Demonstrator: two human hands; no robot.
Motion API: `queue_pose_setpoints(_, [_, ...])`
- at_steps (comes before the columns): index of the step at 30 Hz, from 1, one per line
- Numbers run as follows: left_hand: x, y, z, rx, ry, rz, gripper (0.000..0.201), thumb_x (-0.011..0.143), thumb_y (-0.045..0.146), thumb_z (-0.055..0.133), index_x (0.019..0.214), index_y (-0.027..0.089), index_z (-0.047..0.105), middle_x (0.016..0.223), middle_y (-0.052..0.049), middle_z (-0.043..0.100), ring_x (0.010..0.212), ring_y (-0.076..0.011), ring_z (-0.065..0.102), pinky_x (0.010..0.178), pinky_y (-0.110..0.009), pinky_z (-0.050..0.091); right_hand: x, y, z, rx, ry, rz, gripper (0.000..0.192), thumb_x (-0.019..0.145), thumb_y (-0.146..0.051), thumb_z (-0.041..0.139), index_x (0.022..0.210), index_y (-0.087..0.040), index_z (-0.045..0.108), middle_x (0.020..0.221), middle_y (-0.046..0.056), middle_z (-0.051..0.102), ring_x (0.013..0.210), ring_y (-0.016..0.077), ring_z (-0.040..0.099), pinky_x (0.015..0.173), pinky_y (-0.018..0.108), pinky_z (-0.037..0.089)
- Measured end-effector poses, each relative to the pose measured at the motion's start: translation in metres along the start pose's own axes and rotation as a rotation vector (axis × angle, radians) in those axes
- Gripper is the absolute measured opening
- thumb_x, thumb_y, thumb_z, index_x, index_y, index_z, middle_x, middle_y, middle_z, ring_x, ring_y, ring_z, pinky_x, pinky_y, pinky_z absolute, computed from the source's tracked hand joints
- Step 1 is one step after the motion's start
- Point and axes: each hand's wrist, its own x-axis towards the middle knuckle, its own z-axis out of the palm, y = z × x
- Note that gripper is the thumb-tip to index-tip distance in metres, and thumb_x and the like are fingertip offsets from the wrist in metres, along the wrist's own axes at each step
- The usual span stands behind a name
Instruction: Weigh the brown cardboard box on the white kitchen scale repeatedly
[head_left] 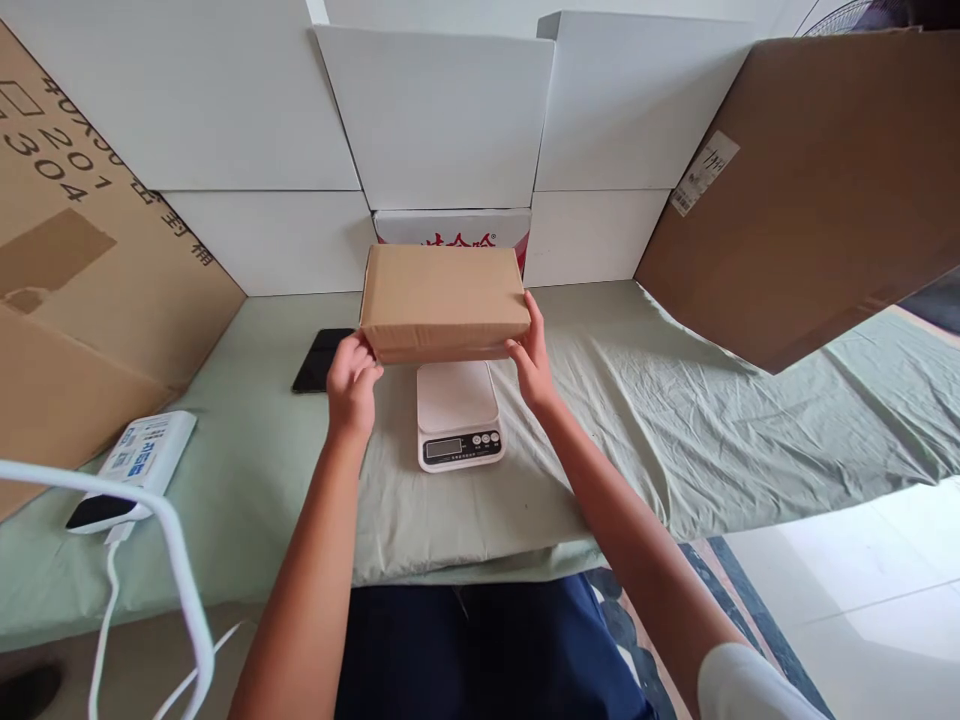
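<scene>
A flat brown cardboard box [444, 298] is held just above and behind a small white digital kitchen scale [456, 412] on the table. My left hand [351, 378] grips the box's near left corner. My right hand [531, 358] grips its near right corner. The scale's platform is bare and its display faces me. I cannot tell whether the box's far edge touches the scale or the table.
A pale green cloth [660, 420] covers the table. A black phone [321, 360] lies left of the box. A white power bank [135, 470] with cable sits at the near left. Brown cardboard sheets [817, 180] and white boxes [442, 120] wall the table.
</scene>
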Motion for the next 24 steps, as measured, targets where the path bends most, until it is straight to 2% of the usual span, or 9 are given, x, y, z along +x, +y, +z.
queue_pose_setpoints(2, [0.017, -0.015, 0.007, -0.025, -0.005, -0.061, 0.044, 0.067, 0.026, 0.061, 0.109, 0.02, 0.066, 0.104, -0.009, 0.072, 0.106, -0.0244, 0.067, 0.095, -0.038, 0.051, 0.014, 0.017, 0.006, 0.02, 0.006, 0.035, 0.079, 0.095, -0.061, 0.044, 0.161, -0.031, 0.015, 0.171, 0.003, 0.02, 0.156, 0.0272, 0.027, 0.125, 0.05, 0.033])
queue_pose_setpoints(4, [0.025, -0.033, 0.011, -0.047, 0.007, -0.129, 0.045, 0.066, 0.029, 0.061, 0.111, 0.02, 0.065, 0.104, -0.009, 0.071, 0.106, -0.0232, 0.067, 0.092, -0.035, 0.051, 0.022, 0.035, 0.011, 0.032, 0.007, 0.092, 0.081, 0.093, -0.059, 0.047, 0.161, -0.026, 0.018, 0.172, 0.004, 0.02, 0.158, 0.0266, 0.022, 0.128, 0.049, 0.027])
queue_pose_setpoints(9, [0.023, -0.064, 0.015, -0.058, -0.044, -0.172, 0.05, 0.067, 0.028, 0.062, 0.116, 0.02, 0.063, 0.112, -0.01, 0.071, 0.11, -0.0232, 0.066, 0.096, -0.035, 0.049, 0.023, 0.061, 0.013, 0.069, 0.058, 0.143, 0.079, 0.091, -0.053, 0.051, 0.159, -0.026, 0.022, 0.172, 0.002, 0.02, 0.161, 0.0245, 0.013, 0.132, 0.049, 0.014])
queue_pose_setpoints(17, [0.028, -0.077, 0.018, -0.113, -0.073, -0.191, 0.053, 0.063, 0.024, 0.062, 0.117, 0.021, 0.063, 0.125, -0.011, 0.07, 0.122, -0.0259, 0.063, 0.106, -0.039, 0.044, 0.029, 0.067, 0.014, 0.097, -0.012, 0.178, 0.079, 0.092, -0.055, 0.05, 0.16, -0.027, 0.02, 0.172, 0.0, 0.017, 0.162, 0.0212, 0.009, 0.132, 0.05, 0.009])
queue_pose_setpoints(21, [0.03, -0.081, 0.01, -0.092, -0.041, -0.206, 0.065, 0.064, 0.024, 0.061, 0.129, 0.021, 0.061, 0.146, -0.013, 0.059, 0.142, -0.027, 0.049, 0.114, -0.039, 0.037, 0.03, 0.07, 0.013, 0.174, -0.018, 0.219, 0.084, 0.09, -0.057, 0.05, 0.161, -0.031, 0.013, 0.173, -0.001, 0.017, 0.161, 0.0195, 0.013, 0.131, 0.053, 0.011])
queue_pose_setpoints(24, [0.031, -0.085, 0.001, -0.073, 0.01, -0.224, 0.072, 0.067, 0.026, 0.06, 0.139, 0.022, 0.058, 0.155, -0.013, 0.051, 0.148, -0.0259, 0.041, 0.117, -0.038, 0.034, 0.028, 0.072, 0.01, 0.213, -0.009, 0.247, 0.084, 0.091, -0.057, 0.047, 0.161, -0.032, 0.01, 0.172, 0.0, 0.019, 0.16, 0.0189, 0.018, 0.13, 0.056, 0.015])
